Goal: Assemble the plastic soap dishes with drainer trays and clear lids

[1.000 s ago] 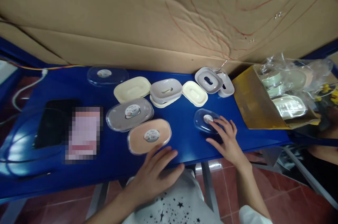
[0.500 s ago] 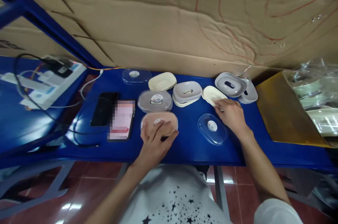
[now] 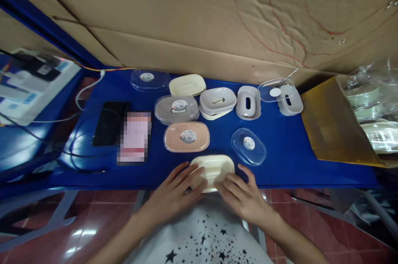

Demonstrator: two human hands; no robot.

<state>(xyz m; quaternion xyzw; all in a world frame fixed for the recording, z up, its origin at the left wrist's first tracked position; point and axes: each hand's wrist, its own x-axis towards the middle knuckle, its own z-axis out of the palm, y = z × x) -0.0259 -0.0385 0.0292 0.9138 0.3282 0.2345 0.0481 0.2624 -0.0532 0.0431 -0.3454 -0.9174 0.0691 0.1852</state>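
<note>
- Holds a cream tray (image 3: 214, 164) between left hand (image 3: 178, 187) and right hand (image 3: 244, 197), overlapping the near edge of the blue table (image 3: 289, 173) in view.
- Bends left fingers narrowly over the tray's left end.
- Grips its right end with the right, one finger spread clear.
- Has a peach lidded dish (image 3: 186, 136) just ahead of the left hand.
- Has a clear lid (image 3: 248, 144) just ahead of the right, cardboard box (image 3: 331, 127) well off rightward.

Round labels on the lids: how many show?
5: on the rear-left clear lid, lidded grey box, lidded peach box, front-right clear lid and rear-right clear lid. Others may be hidden.
</note>
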